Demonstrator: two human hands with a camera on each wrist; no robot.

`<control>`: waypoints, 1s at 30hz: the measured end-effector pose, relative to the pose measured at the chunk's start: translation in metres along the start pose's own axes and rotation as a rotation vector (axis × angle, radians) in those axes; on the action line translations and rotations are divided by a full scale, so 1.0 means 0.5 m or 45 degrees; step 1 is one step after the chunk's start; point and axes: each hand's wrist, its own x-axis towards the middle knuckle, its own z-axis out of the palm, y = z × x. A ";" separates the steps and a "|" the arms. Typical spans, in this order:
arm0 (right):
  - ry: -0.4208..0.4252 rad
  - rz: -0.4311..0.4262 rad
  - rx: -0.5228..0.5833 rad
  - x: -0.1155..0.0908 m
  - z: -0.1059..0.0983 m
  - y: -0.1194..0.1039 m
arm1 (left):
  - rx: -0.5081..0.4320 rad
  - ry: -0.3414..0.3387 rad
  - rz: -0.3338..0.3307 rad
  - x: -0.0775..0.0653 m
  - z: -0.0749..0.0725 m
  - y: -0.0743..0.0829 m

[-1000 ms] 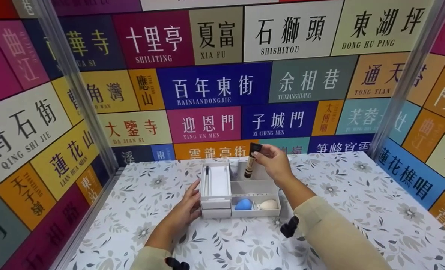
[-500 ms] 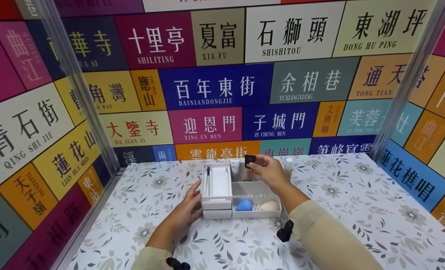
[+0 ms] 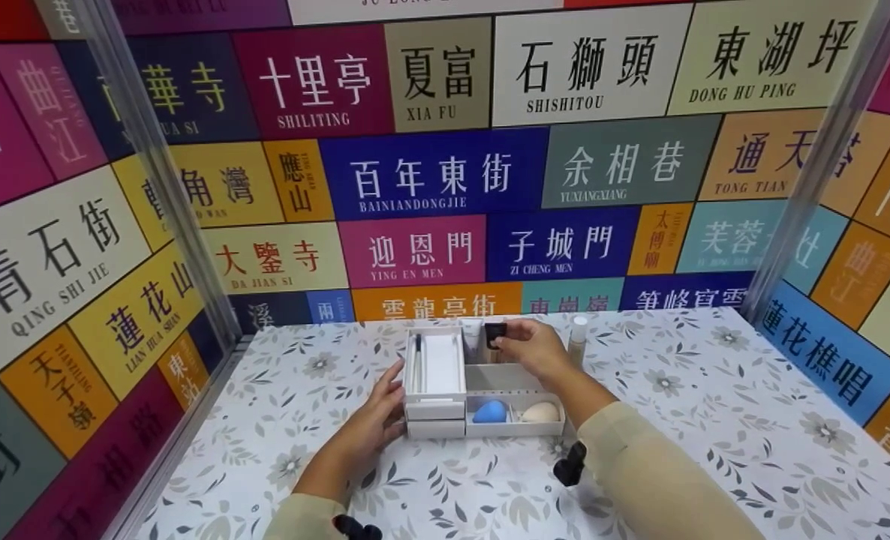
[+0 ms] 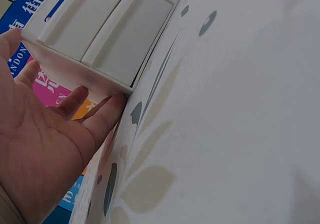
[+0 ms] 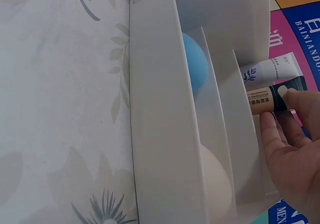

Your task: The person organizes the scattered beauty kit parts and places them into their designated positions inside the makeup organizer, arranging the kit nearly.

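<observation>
A white desktop organizer (image 3: 436, 409) stands on the table. My right hand (image 3: 535, 351) pinches a tan foundation tube (image 5: 262, 100) by its flat black end (image 3: 495, 334), upright in the organizer's back compartment; its lower part is hidden behind the divider. Beside it stands a white tube (image 5: 274, 69). A blue makeup sponge (image 3: 490, 411) and a beige makeup sponge (image 3: 541, 412) lie in the front compartment. Against the organizer's left side, next to its two drawers (image 4: 131, 37), my left hand (image 4: 47, 129) rests with fingers extended, fingertips at the wall.
A slim bottle with a white cap (image 3: 578, 341) stands at the organizer's back right. A thin brush (image 3: 417, 364) lies in the top tray on the left. The flower-patterned tabletop (image 3: 475, 495) ends at a wall of coloured signs (image 3: 430, 172).
My right hand has lowered the foundation tube from above the organizer into the back compartment, moving slightly left beside the white tube. My left hand has stayed at the organizer's side.
</observation>
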 end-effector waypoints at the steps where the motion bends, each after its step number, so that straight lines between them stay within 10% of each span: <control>1: 0.001 0.000 -0.003 -0.001 -0.002 -0.001 | -0.001 0.004 -0.006 0.000 0.001 0.001; 30: 0.021 0.050 -0.089 -0.072 -0.148 -0.010 | 0.039 -0.025 0.009 0.002 -0.002 0.002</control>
